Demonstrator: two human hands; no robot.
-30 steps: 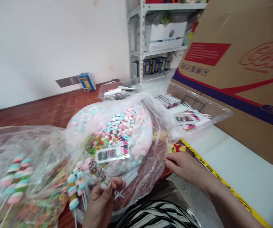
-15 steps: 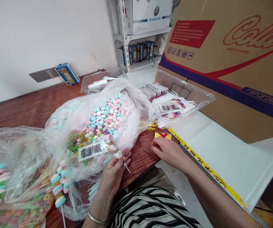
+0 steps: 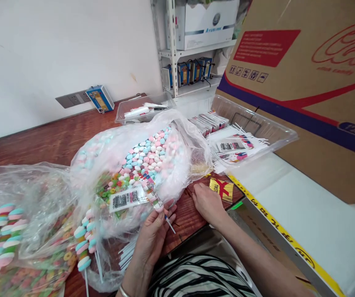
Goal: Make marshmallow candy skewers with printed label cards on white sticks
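Observation:
My left hand [image 3: 158, 225] is closed around the lower end of a candy skewer in a clear printed wrapper [image 3: 153, 196], its white stick pointing down to the right. My right hand [image 3: 207, 203] rests low over the table edge, fingers curled together; whatever they pinch, if anything, is hidden. Thin twist ties [image 3: 189, 191] lie by its fingertips. Just beyond that hand is a gold packet with a red X [image 3: 222, 189]. Behind the held skewer, a flat printed wrapper [image 3: 127, 199] lies on an open plastic bag [image 3: 180, 173] of pastel candies and gummy rings.
Unwrapped candy skewers [image 3: 83, 247] lie at the left on another clear bag [image 3: 41, 231] of gummy rings. White sticks [image 3: 127, 253] are near my left wrist. A clear tray [image 3: 276, 131] holds wrappers and sticks. A large carton [image 3: 276, 82] stands at right, and shelving [image 3: 173, 53] behind.
My right hand has moved left off the gold packet, which now shows more fully, to the twist ties. My left hand still holds the wrapped skewer. The view has shifted slightly.

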